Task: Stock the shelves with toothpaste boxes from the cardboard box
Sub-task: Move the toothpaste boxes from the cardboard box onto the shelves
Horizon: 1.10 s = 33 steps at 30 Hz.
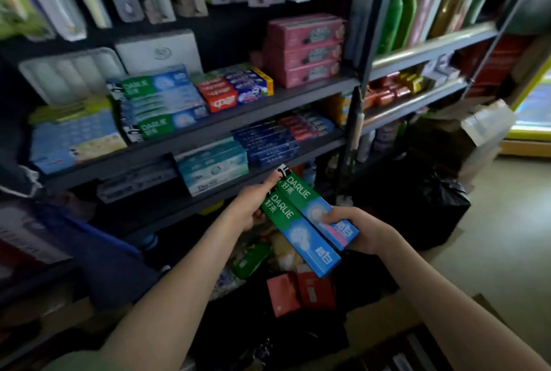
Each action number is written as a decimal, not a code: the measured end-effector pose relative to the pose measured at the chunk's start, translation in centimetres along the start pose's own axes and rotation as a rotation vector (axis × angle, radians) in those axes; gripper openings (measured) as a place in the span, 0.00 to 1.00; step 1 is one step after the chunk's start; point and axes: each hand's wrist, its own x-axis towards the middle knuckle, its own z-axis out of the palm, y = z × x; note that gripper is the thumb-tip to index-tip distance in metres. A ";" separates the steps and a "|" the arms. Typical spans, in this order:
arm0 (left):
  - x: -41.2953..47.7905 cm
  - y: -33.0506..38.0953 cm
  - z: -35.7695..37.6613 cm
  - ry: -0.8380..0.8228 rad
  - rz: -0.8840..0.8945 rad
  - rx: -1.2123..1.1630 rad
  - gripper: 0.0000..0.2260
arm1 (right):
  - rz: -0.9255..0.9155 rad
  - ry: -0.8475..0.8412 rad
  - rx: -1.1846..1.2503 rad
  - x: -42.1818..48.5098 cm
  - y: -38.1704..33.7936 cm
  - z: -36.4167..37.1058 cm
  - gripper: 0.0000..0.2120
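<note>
The left hand [252,205] and right hand [368,232], each grip curled tight, hold two toothpaste boxes [299,232].

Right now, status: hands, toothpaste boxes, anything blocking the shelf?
Left grip and right grip hold two Darlie boxes by opposite ends. Boxes in air before the lower shelf edge. Matching Darlie stack on shelf above; nothing seen between.

Left hand [253,206], right hand [365,230] on boxes [299,232], perhaps overlapping
</note>
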 end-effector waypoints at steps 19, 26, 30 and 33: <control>-4.6 0.7 -15.8 0.541 0.280 -0.493 0.17 | -0.102 -0.162 -0.289 13.8 -9.1 11.4 0.32; -5.1 3.0 -17.5 0.712 0.357 -0.597 0.17 | -0.243 -0.043 -0.460 15.1 -13.5 13.3 0.13; -5.0 5.7 -18.4 0.761 0.457 -0.702 0.12 | -0.294 -0.137 -0.579 15.7 -17.7 14.1 0.10; -4.1 7.5 -18.9 0.785 0.464 -0.737 0.15 | -0.378 -0.073 -0.645 16.8 -20.7 14.5 0.11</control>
